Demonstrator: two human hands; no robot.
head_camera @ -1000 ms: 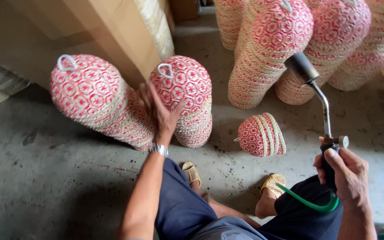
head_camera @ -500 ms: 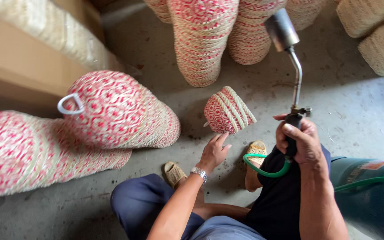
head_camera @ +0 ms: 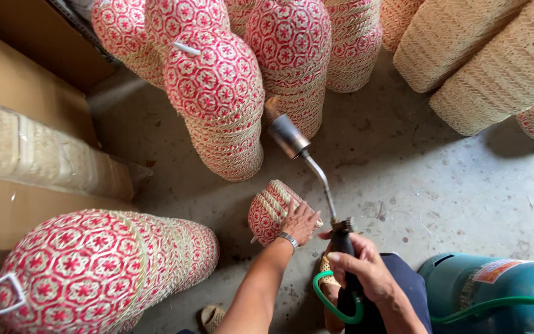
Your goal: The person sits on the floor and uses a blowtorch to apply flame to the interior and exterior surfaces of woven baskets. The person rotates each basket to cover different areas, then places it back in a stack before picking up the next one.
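My left hand (head_camera: pixel 299 221) rests on a small red-and-cream woven basket (head_camera: pixel 269 209) that lies on its side on the concrete floor, fingers wrapped over its rim. My right hand (head_camera: pixel 363 265) grips the black handle of a gas torch (head_camera: pixel 316 173). Its metal nozzle points up and left, above the small basket, and a green hose (head_camera: pixel 341 309) loops from the handle.
Stacks of red patterned baskets (head_camera: pixel 222 99) stand just beyond the torch, with another stack (head_camera: pixel 94 272) lying at lower left. Plain cream baskets (head_camera: pixel 489 62) fill the upper right. A teal gas cylinder (head_camera: pixel 495 291) lies at lower right. Cardboard boxes (head_camera: pixel 13 204) line the left.
My left hand left the big stack, reached to the small basket and now holds it. The view swung right, bringing the gas cylinder in. The torch stays in my right hand.
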